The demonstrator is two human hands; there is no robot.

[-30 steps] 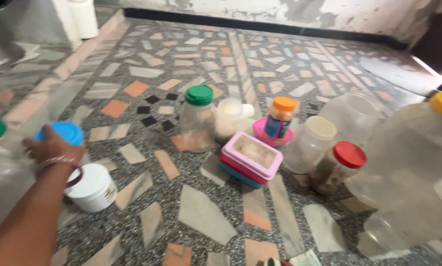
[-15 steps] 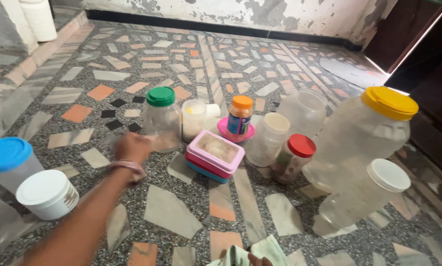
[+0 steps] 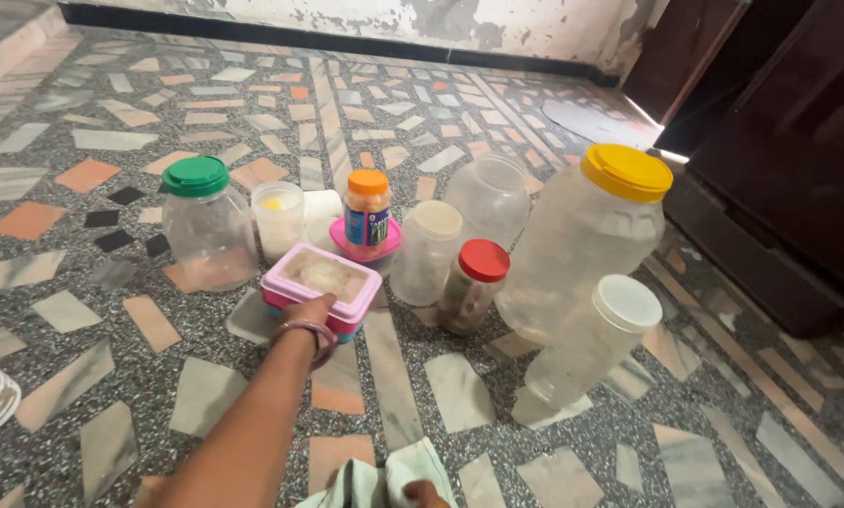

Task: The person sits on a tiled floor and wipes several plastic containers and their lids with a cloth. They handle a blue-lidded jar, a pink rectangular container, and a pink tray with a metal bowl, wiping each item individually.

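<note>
Past the big yellow-lidded jar [image 3: 582, 235], reaching the pink-lidded box [image 3: 323, 276] on the floor [image 3: 459, 390] beside the green-lidded jar [image 3: 205, 221], left hand [image 3: 311, 310] touching its near edge, fingers unclosed, likely needing a grip across both sides; right hand [image 3: 424, 492] seemingly clutching a pale cloth [image 3: 370, 480].

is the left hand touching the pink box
Touching. The head view shows the left hand laid against the near edge of the pink box lid, with no floor visible between them.
</note>
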